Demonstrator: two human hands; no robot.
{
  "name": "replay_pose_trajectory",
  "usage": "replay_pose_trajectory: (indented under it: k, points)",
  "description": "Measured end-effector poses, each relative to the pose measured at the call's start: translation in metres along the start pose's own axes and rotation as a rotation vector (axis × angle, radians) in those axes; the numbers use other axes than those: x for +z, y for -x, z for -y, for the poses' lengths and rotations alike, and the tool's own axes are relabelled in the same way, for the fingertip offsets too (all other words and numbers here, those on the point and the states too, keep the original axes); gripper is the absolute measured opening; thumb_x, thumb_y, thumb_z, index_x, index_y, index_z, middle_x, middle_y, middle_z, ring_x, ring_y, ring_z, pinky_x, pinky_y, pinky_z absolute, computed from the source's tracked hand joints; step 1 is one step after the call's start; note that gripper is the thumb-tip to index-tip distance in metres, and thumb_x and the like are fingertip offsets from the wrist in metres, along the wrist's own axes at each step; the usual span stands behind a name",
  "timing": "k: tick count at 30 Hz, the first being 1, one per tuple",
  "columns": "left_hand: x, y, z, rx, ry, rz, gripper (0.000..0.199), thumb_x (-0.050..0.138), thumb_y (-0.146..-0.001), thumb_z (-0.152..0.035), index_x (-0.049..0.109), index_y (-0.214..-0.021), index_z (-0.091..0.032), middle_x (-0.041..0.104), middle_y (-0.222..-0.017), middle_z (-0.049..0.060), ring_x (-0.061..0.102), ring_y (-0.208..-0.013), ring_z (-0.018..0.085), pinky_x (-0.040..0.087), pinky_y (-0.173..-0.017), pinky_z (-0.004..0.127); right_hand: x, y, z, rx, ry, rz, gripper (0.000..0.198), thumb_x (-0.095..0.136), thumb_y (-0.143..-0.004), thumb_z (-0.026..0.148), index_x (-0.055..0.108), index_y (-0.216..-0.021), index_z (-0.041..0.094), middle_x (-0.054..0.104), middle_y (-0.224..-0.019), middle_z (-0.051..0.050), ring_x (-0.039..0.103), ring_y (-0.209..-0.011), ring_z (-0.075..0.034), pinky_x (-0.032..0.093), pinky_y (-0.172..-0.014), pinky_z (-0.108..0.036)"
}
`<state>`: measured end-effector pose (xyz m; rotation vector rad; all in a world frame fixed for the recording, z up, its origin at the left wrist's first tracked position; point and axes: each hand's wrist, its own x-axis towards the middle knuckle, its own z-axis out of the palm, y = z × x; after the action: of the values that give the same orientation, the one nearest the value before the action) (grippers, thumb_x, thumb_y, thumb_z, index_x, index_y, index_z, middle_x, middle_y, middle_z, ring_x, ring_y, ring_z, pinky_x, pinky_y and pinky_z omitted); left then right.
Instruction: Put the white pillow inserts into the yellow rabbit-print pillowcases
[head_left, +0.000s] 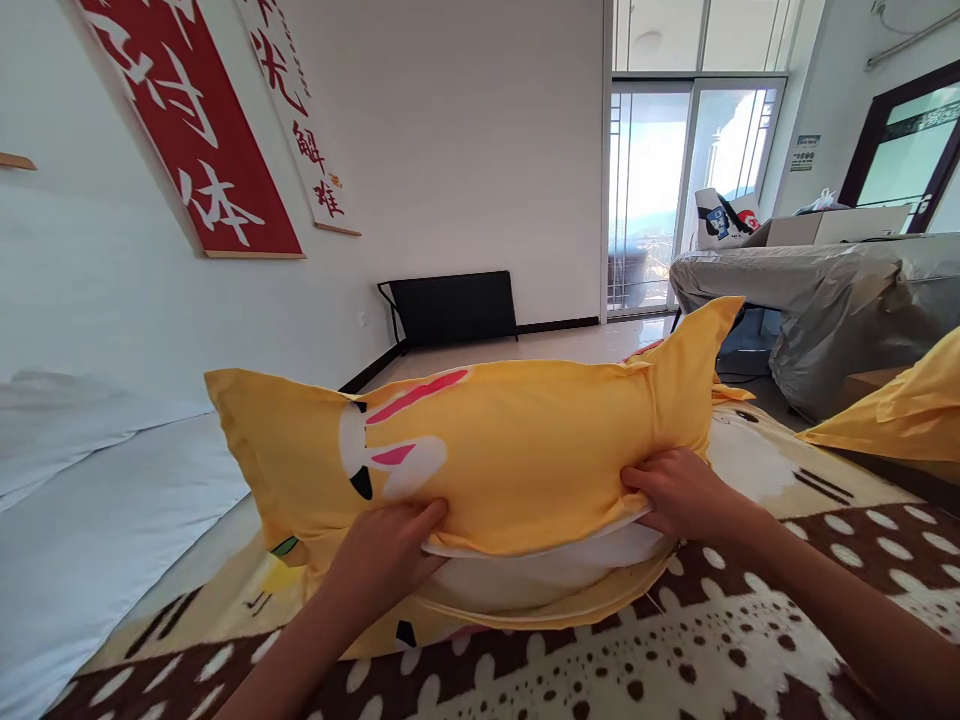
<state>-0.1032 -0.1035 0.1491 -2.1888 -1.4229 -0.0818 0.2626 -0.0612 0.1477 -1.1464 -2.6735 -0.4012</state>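
- Big white walls (480,180) stood around the room, with a tall glass sliding door (651,190) at the back.
- A long table covered with crinkly grey plastic (825,290) stood over on the right.
- Under the work lay a fuzzy brown and cream blanket with white spots (570,690).
- On the blanket, right in front of the person, was a puffy yellow cloth pillow cover (525,450). Its open side faced the person, and its corners stuck out like floppy ears.
- Inside the opening showed a smooth white pillow filling (555,575). It looked soft and squishy, so the whole thing was probably light, easy to bend and hard to break. The smooth cloth might slide a little.
- The left hand (394,550) pinched the upper edge of the opening near one end, and the right hand (679,490) gripped near the other. They were well apart. That edge seemed a good place to hold, because loose cloth bunches up nicely in fingers.
- Smallest was a white bunny-ear print with a pink middle (405,465), near the left hand.
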Motion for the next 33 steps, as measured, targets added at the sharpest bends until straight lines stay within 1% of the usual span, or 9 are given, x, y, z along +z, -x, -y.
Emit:
replay_pose_trajectory:
  k: [4, 8, 11, 14, 19, 23, 26, 30, 33]
  points:
    - [0.009, -0.034, 0.0, -0.233, 0.0, 0.159, 0.019, 0.051, -0.079, -0.032, 0.06, -0.091, -0.02, 0.07, -0.079, 0.007, 0.065, -0.077, 0.029, 0.037, -0.055, 0.029, 0.012, -0.029, -0.004, 0.132, 0.074, 0.058, 0.013, 0.058, -0.07, 0.021, 0.06, -0.082, 0.019, 0.07, -0.074, -0.006, 0.063, -0.067, -0.019, 0.027, -0.056, -0.026]
    - [0.032, -0.073, 0.002, -0.342, -0.005, 0.209, 0.02, 0.043, -0.083, -0.029, 0.059, -0.087, -0.019, 0.069, -0.077, 0.01, 0.065, -0.076, 0.028, 0.039, -0.058, 0.029, 0.047, -0.07, -0.014, 0.285, 0.081, 0.032, 0.012, 0.052, -0.077, 0.019, 0.06, -0.085, 0.019, 0.07, -0.076, -0.008, 0.064, -0.07, -0.021, 0.03, -0.058, -0.026]
    - [0.063, -0.084, -0.005, -0.355, 0.01, 0.179, 0.025, 0.037, -0.082, -0.015, 0.061, -0.086, -0.017, 0.068, -0.074, 0.011, 0.066, -0.073, 0.026, 0.041, -0.059, 0.03, 0.086, -0.087, -0.012, 0.342, 0.065, 0.019, 0.016, 0.045, -0.082, 0.015, 0.06, -0.086, 0.017, 0.069, -0.076, -0.01, 0.064, -0.069, -0.019, 0.033, -0.059, -0.027]
    - [0.09, -0.082, -0.012, -0.336, 0.032, 0.137, 0.031, 0.034, -0.08, -0.01, 0.064, -0.084, -0.017, 0.068, -0.069, 0.011, 0.065, -0.068, 0.026, 0.041, -0.058, 0.031, 0.117, -0.09, -0.011, 0.373, 0.038, -0.034, 0.017, 0.045, -0.081, 0.013, 0.061, -0.084, 0.015, 0.068, -0.074, -0.01, 0.063, -0.068, -0.018, 0.034, -0.06, -0.026]
    - [0.105, -0.07, -0.007, -0.287, 0.092, -0.053, 0.027, 0.039, -0.073, -0.009, 0.065, -0.078, -0.017, 0.066, -0.066, 0.009, 0.063, -0.066, 0.024, 0.041, -0.061, 0.031, 0.136, -0.083, -0.019, 0.355, -0.025, -0.248, 0.013, 0.048, -0.077, 0.017, 0.06, -0.082, 0.016, 0.066, -0.073, -0.007, 0.06, -0.07, -0.019, 0.036, -0.065, -0.027]
    - [0.104, -0.051, 0.001, -0.223, 0.156, -0.274, 0.022, 0.038, -0.071, -0.011, 0.057, -0.061, -0.018, 0.061, -0.062, 0.006, 0.057, -0.064, 0.018, 0.042, -0.062, 0.028, 0.144, -0.069, -0.018, 0.342, -0.077, -0.487, 0.014, 0.042, -0.07, 0.019, 0.056, -0.072, 0.017, 0.058, -0.065, -0.006, 0.054, -0.065, -0.02, 0.038, -0.064, -0.03]
    - [0.094, -0.032, 0.003, -0.116, 0.177, -0.405, 0.027, 0.034, -0.073, -0.01, 0.05, -0.053, -0.019, 0.054, -0.054, 0.003, 0.05, -0.056, 0.015, 0.039, -0.059, 0.026, 0.141, -0.051, -0.016, 0.296, -0.12, -0.638, 0.024, 0.038, -0.069, 0.023, 0.057, -0.082, 0.017, 0.055, -0.067, -0.005, 0.052, -0.064, -0.02, 0.041, -0.063, -0.031]
    - [0.055, -0.007, -0.003, 0.108, 0.008, -0.629, 0.024, 0.041, -0.073, -0.005, 0.047, -0.055, -0.019, 0.053, -0.054, 0.001, 0.048, -0.056, 0.015, 0.037, -0.06, 0.028, 0.108, -0.022, -0.017, 0.075, -0.119, -0.731, 0.033, 0.037, -0.079, 0.022, 0.057, -0.104, 0.015, 0.059, -0.076, -0.007, 0.054, -0.07, -0.02, 0.043, -0.067, -0.032]
    - [0.019, 0.0, -0.023, 0.159, -0.088, -0.736, 0.019, 0.046, -0.072, -0.002, 0.056, -0.071, -0.018, 0.061, -0.068, 0.005, 0.055, -0.069, 0.018, 0.041, -0.07, 0.034, 0.07, -0.003, -0.012, -0.068, -0.017, -0.775, 0.03, 0.037, -0.08, 0.013, 0.058, -0.1, 0.018, 0.059, -0.076, -0.007, 0.052, -0.07, -0.019, 0.041, -0.066, -0.032]
